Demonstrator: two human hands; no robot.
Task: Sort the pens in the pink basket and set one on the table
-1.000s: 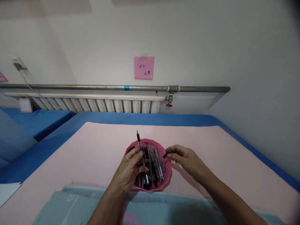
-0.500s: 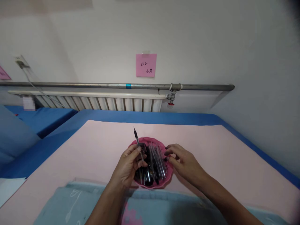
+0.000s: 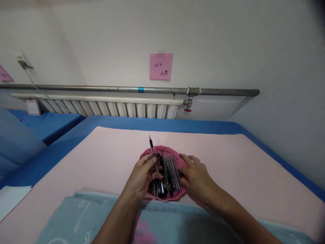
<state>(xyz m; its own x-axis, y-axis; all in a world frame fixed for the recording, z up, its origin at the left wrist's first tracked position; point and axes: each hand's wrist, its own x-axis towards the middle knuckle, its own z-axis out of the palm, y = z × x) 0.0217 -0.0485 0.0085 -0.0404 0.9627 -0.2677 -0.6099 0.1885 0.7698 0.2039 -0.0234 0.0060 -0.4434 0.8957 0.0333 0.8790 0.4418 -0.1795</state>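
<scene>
My left hand [image 3: 145, 172] is pinched around a pen [image 3: 151, 145] with a clear barrel and a black grip. The pen's tip points up and away from me, over the left part of a pink scalloped basket [image 3: 166, 149]. Inside the basket lie several clear pen barrels [image 3: 172, 171] and black pen parts [image 3: 162, 189]. At the basket's right side is my right hand [image 3: 198, 174], fingers curled over the rim. A small dark thing shows by its thumb and fingertip; what it is stays unclear.
The basket stands on a pink table cover [image 3: 114, 145] with a blue border [image 3: 162, 124]. A light blue cloth [image 3: 101, 206] lies along the near side. White paper [image 3: 14, 198] is at the left. Behind are a radiator [image 3: 129, 109] and a metal pipe [image 3: 106, 88].
My right hand's fingers have curled in further at the basket's right rim. The left hand keeps the pen in nearly the same pose. The whole view has shifted slightly.
</scene>
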